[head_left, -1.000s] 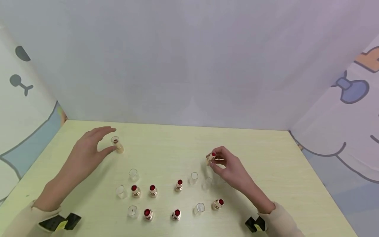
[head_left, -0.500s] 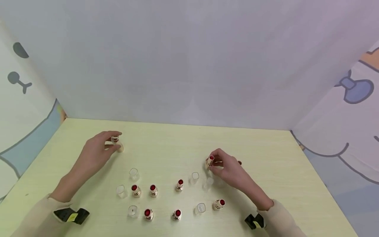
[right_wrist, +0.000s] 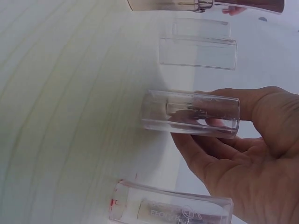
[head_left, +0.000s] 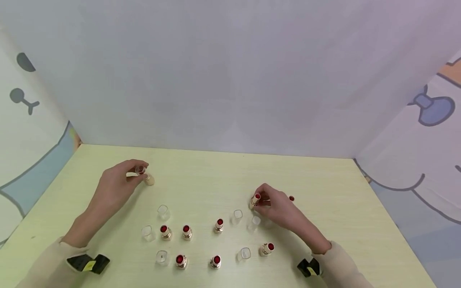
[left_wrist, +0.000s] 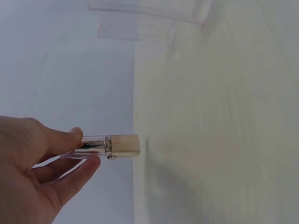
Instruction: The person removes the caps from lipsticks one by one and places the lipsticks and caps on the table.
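Note:
At the far left of the head view, my left hand [head_left: 113, 186] pinches a lipstick [head_left: 149, 179] that wears its clear cap. The left wrist view shows thumb and fingers on that clear cap [left_wrist: 96, 140], with the gold base [left_wrist: 125, 145] pointing at the table; whether it touches is unclear. Right of centre, my right hand [head_left: 279, 206] grips an uncapped lipstick [head_left: 255, 200], its red tip up. Just in front of that hand stands an empty clear cap [head_left: 254, 223]; in the right wrist view this cap [right_wrist: 156, 109] partly hides the fingers.
Several uncapped lipsticks, such as one at the front [head_left: 215, 261] and one at right [head_left: 267, 249], stand upright. Several clear caps [head_left: 163, 213] stand among them. Another red tip [head_left: 291, 198] shows behind my right hand. A grey curtain [head_left: 230, 80] hangs behind the table [head_left: 201, 172].
My left hand has closed from spread fingers to a pinch on the capped lipstick, whose base has shifted slightly right. My right hand has come slightly down and nearer with its lipstick.

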A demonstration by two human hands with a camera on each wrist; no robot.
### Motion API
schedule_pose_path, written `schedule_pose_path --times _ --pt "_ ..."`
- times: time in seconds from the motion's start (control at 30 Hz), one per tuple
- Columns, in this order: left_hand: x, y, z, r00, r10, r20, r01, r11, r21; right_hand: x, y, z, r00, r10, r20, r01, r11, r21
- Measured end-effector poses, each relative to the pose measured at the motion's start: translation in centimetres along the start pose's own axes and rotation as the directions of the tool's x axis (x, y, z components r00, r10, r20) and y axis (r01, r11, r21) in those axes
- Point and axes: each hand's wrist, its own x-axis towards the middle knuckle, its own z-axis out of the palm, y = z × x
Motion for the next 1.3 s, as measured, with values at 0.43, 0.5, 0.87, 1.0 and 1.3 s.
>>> schedule_pose_path --times 0.43,0.5,0.87,1.0,1.3 --pt "-0.2 4.2 -0.5 0.982 0.168 -0.083 -0.172 0.984 -0.043 -0.7 -1.3 -0.4 0.999 -0.024 0.032 0.026 0.997 -0.073" --pt "-0.4 5.0 -0.6 0.979 0.185 -0.089 -0.190 0.981 -0.047 -1.0 -1.7 -0.5 0.999 -0.040 0.016 0.042 0.995 -0.089" --pt "-1.5 8.8 -1.0 0.961 0.260 -0.094 -0.269 0.958 -0.100 -2.2 -4.5 0.1 0.966 -0.235 -0.111 0.215 0.962 -0.170" --pt "-2.0 10.1 -1.2 0.958 0.275 -0.078 -0.285 0.942 -0.179 -2.7 -5.4 0.3 0.947 -0.280 -0.156 0.255 0.953 -0.163" --pt "-3.0 12.5 -1.4 0.965 0.258 -0.042 -0.255 0.894 -0.367 -3.3 -7.5 1.0 0.881 -0.400 -0.253 0.389 0.916 -0.095"
